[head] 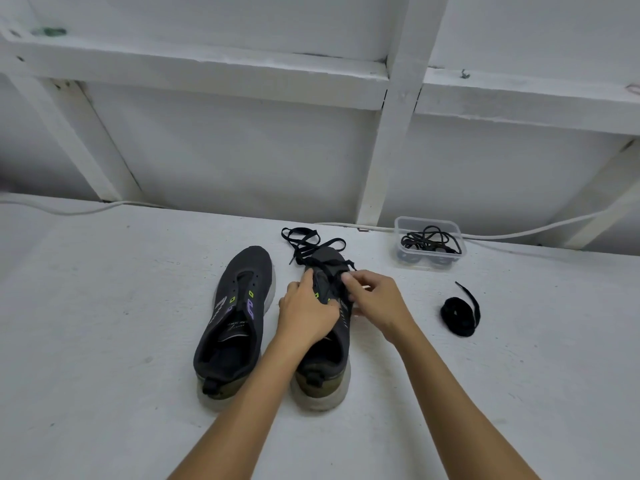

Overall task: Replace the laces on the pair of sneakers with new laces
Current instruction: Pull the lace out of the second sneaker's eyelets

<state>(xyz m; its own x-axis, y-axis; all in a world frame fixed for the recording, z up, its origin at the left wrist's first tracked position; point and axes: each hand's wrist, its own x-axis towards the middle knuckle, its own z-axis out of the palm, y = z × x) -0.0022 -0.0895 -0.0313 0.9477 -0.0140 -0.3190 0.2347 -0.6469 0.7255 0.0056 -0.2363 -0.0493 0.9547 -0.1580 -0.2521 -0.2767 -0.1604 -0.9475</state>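
Observation:
Two dark grey sneakers stand side by side on the white surface, toes pointing away from me. The left sneaker [239, 306] has bare eyelets and no lace. Over the right sneaker [323, 355] both hands work. My left hand [306, 311] holds its left eyelet side, thumb up by the tongue. My right hand [375, 301] pinches the black lace [306, 242] at the eyelets. The lace's loose ends trail past the toe. A coiled black lace [459, 315] lies to the right.
A clear plastic box [429, 242] with tangled black laces stands at the back right. A white cable [79, 211] runs along the foot of the white framed wall behind the surface.

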